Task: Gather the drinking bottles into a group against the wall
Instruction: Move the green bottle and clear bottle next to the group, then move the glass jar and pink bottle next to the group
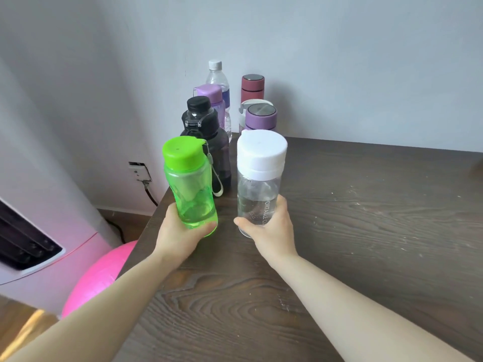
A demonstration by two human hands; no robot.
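Note:
My left hand (175, 232) grips the base of a green bottle (190, 184) with a green cap. In my right hand (269, 231) is a clear bottle (257, 184) with a white cap. Both stand upright near the table's left edge. Behind them, toward the wall (339, 61), several bottles stand grouped: a dark smoky bottle (209, 142) with a black cap, a purple-lidded bottle (211, 96), a clear water bottle (218, 82), a maroon flask (252, 87), a purple flask (261, 117) and a partly hidden white-lidded one (254, 102).
The dark wood table (352, 231) stretches right and toward me. Past its left edge stand a white-pink appliance (39, 231), a pink ball (96, 278), and a wall socket (139, 171) with a cable.

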